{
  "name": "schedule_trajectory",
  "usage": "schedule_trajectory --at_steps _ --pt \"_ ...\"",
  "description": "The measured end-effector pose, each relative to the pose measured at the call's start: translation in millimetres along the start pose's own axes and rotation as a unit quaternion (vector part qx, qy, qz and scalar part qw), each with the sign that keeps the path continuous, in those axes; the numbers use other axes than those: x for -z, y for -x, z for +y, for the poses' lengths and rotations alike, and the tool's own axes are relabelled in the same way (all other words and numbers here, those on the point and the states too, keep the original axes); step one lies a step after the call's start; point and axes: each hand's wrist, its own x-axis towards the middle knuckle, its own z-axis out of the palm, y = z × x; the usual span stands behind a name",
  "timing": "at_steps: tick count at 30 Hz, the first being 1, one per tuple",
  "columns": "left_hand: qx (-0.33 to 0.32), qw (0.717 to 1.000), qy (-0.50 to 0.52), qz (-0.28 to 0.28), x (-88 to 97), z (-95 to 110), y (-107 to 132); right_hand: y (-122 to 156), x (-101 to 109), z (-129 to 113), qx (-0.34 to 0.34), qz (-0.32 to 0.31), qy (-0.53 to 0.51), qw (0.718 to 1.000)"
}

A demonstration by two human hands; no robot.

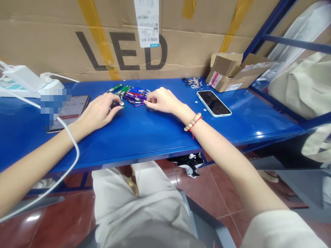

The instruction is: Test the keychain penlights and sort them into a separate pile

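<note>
A heap of small slim metal tubes (133,93), green, blue, red and purple with silver bands and carabiner clips, lies on the blue table (124,137) between my hands. At its left, my left hand (104,107) is closed with thumb and forefinger round a small dark tube with a silver round end (121,103); a green clip shows just beside it. From the right, my right hand (162,100) pinches the end of a purple tube (142,97) at the heap's edge. The fingers partly hide both held pieces.
A phone (214,103) and several silver clips (193,82) lie to the right, by an opened small carton (230,74). Another phone (73,110) and a power strip (23,86) are left. A white cable (74,148) crosses my left forearm. A large carton (57,44) stands behind.
</note>
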Motion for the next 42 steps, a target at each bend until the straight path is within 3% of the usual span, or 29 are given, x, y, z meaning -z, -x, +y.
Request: schedule_trajectory --at_steps 10,15,23,27,34,42 --pt "0.084 0.992 0.070 0.057 -5.4 -23.5 4.0 -2.5 -3.1 26.9 -0.041 0.032 -0.036 0.998" --pt "0.077 0.988 0.080 0.104 11.1 -25.1 5.4 -1.2 -5.1 33.1 -0.093 0.087 -0.034 0.991" --pt "0.095 0.984 0.039 0.144 37.8 -26.1 8.3 5.3 -2.2 25.3 -0.113 0.096 -0.033 0.988" --pt "0.069 0.989 0.039 0.121 45.3 -23.0 13.2 10.5 4.8 28.4 -0.127 0.119 -0.022 0.985" --pt "-0.038 0.999 0.024 0.014 43.4 -19.1 14.8 11.0 -1.6 31.7 -0.154 0.113 -0.035 0.981" --pt "-0.015 1.000 -0.006 0.026 37.0 -12.4 0.8 7.4 0.1 30.7 -0.113 0.150 -0.028 0.982"
